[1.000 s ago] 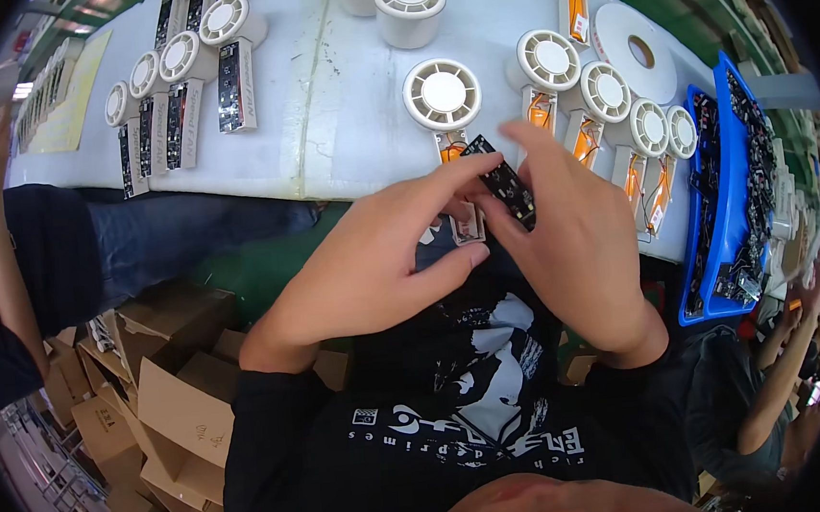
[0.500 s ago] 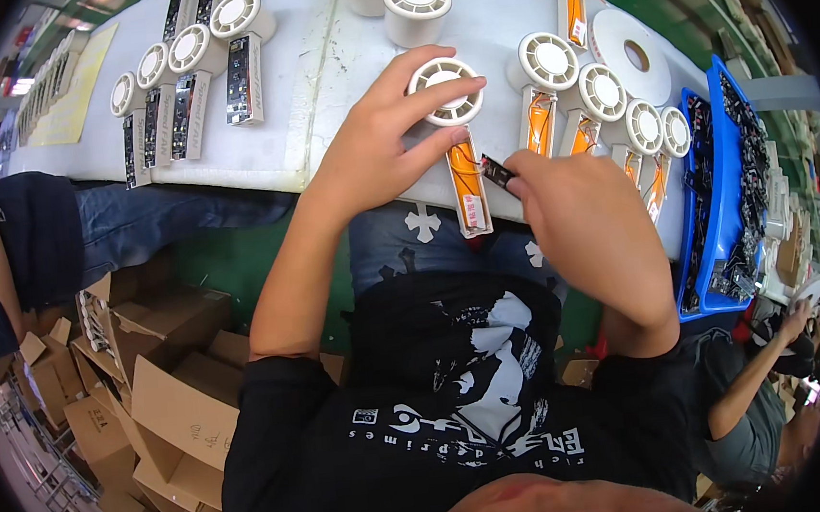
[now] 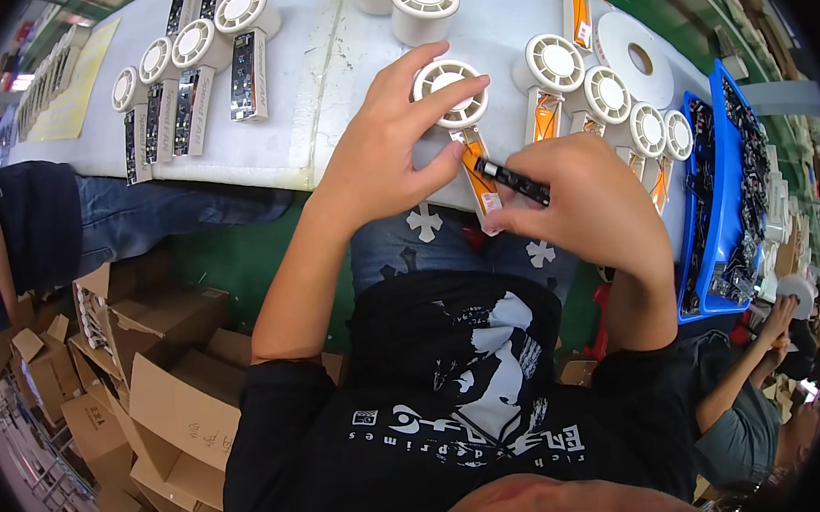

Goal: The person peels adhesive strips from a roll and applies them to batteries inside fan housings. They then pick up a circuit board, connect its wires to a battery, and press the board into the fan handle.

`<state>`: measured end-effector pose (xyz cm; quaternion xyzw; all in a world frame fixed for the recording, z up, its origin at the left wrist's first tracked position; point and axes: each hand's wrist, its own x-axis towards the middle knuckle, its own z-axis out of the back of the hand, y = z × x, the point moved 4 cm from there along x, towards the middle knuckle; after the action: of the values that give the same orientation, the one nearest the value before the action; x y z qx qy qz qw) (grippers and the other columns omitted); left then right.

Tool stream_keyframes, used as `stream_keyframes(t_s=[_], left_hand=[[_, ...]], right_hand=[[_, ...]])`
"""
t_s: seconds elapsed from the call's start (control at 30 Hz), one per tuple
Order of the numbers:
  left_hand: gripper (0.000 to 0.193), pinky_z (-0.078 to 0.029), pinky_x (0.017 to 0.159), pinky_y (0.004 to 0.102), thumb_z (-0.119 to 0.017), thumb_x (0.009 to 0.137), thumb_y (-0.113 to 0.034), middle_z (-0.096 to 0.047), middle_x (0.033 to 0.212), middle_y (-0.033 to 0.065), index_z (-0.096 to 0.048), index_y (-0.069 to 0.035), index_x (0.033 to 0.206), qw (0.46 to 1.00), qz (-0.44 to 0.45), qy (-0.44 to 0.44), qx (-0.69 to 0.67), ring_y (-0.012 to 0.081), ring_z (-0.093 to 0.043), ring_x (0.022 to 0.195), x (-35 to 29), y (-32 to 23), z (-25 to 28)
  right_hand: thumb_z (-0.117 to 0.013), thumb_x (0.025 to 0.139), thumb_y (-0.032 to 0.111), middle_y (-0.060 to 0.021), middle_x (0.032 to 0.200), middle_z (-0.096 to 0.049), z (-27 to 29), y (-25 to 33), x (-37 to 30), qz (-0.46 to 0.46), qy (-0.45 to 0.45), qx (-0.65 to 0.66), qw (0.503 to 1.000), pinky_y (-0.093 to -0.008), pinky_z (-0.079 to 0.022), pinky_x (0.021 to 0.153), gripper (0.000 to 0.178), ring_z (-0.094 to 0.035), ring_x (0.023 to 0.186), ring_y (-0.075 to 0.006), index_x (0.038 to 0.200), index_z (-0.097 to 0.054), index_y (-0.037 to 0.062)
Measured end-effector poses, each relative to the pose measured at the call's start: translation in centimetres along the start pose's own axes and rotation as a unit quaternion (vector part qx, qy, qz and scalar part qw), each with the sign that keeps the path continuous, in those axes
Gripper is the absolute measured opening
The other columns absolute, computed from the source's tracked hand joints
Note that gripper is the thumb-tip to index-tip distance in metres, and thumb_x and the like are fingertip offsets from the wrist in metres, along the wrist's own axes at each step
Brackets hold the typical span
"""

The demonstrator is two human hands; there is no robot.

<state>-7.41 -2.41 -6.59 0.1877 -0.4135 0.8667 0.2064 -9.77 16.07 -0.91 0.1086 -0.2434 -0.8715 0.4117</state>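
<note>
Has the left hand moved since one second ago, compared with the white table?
Yes. The left hand went forward from above the lap onto the white table, where it now grips the round white fan.

Right hand (image 3: 584, 209): covers the far end of the thin black strip (image 3: 513, 180).
Blue plastic tray (image 3: 708, 242): its small dark parts are too small to tell.
Round white fan unit (image 3: 448, 91): partly hidden under the left hand (image 3: 387, 147).

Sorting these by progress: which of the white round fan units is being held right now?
The fan unit at the table's near edge: the left hand grips its round head, while the right hand brings a dark strip to its orange handle.
</note>
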Motion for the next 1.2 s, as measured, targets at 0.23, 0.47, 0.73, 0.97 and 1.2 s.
stream_keyframes(t_s=[0.23, 0.47, 0.73, 0.97, 1.2], left_hand=[[0.054, -0.048, 0.104, 0.0394, -0.069, 0.083, -0.003, -0.049, 0.148, 0.0184, -0.065, -0.011, 0.136, 0.998, 0.021, 0.01, -0.054, 0.0348, -0.057, 0.127, 0.0, 0.4, -0.3], [0.053, -0.051, 0.1, 0.0402, -0.074, 0.082, -0.013, -0.052, 0.143, 0.0161, -0.066, -0.018, 0.133, 0.993, 0.075, 0.001, -0.095, 0.0359, -0.058, 0.122, 0.1, 0.8, -0.7], [0.056, -0.046, 0.107, 0.0373, -0.073, 0.08, -0.004, -0.054, 0.14, 0.0142, -0.063, -0.01, 0.135, 0.988, 0.106, 0.059, -0.091, 0.0296, -0.054, 0.13, 1.5, -0.2, 0.1], [0.051, -0.051, 0.096, 0.0373, -0.072, 0.082, -0.009, -0.054, 0.136, 0.0119, -0.063, -0.017, 0.132, 0.989, 0.106, 0.035, -0.1, 0.0311, -0.055, 0.121, 1.4, -0.1, -0.6], [0.057, -0.044, 0.108, 0.0381, -0.069, 0.08, 0.0, -0.056, 0.131, 0.0147, -0.058, -0.007, 0.136, 0.984, 0.146, 0.043, -0.088, 0.0294, -0.057, 0.124, 1.8, -0.5, -0.5]], right_hand=[[-0.077, 0.088, 0.036, -0.0133, 0.058, -0.06, -1.0, 1.2, -0.9, -0.126, -0.151, -0.065, 0.978, -0.0416, -0.044, 0.048, 0.034, -0.062, 0.051, -0.0339, 0.091, -0.067, 0.0037], [-0.067, 0.096, 0.036, -0.0131, 0.055, -0.06, -2.8, 3.7, -1.3, -0.168, -0.035, -0.162, 0.972, -0.043, -0.047, 0.049, 0.036, -0.064, 0.052, -0.035, 0.082, -0.062, 0.0034], [-0.067, 0.096, 0.035, -0.0161, 0.055, -0.059, -3.0, 2.3, -1.5, -0.166, -0.009, -0.114, 0.979, -0.0486, -0.047, 0.051, 0.035, -0.063, 0.054, -0.0388, 0.084, -0.062, 0.0025], [-0.068, 0.095, 0.034, -0.0177, 0.059, -0.061, -2.4, 2.3, -1.9, -0.166, 0.024, -0.065, 0.984, -0.0486, -0.047, 0.054, 0.034, -0.064, 0.057, -0.0385, 0.099, -0.065, 0.0], [-0.07, 0.094, 0.026, -0.0132, 0.057, -0.058, -1.9, 2.3, -2.4, -0.183, -0.047, -0.017, 0.982, -0.0437, -0.045, 0.052, 0.033, -0.06, 0.052, -0.0342, 0.113, -0.063, 0.0004]])
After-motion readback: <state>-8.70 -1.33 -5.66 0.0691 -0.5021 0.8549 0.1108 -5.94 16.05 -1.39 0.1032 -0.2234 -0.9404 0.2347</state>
